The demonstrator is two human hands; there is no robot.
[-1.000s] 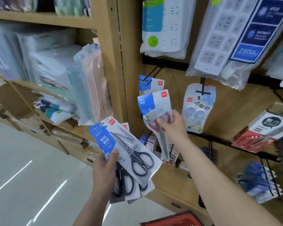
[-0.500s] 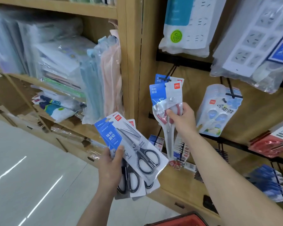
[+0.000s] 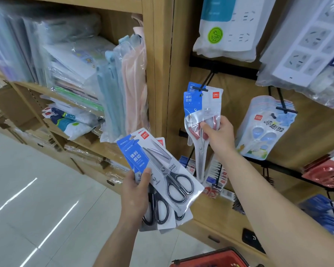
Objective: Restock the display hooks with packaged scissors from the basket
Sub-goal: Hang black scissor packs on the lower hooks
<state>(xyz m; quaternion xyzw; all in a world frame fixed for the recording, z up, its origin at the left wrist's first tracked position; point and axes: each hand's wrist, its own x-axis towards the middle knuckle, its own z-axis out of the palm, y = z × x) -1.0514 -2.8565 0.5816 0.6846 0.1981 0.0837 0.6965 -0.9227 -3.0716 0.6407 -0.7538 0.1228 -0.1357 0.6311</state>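
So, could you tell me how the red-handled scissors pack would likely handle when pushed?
The red-handled scissors pack looks like glossy film, so probably slippery. Its metal blades hang low, so likely bottom-heavy, apt to swing from the hook. The right hand pinches it at the handles.

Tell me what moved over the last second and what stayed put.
The right hand has raised the clear pack of red-handled scissors toward the black wire hook; its hang hole now sits just below the hook's tip, and I cannot tell whether it is threaded. Nothing was let go. The left hand still grips the fan of black-handled scissors packs.
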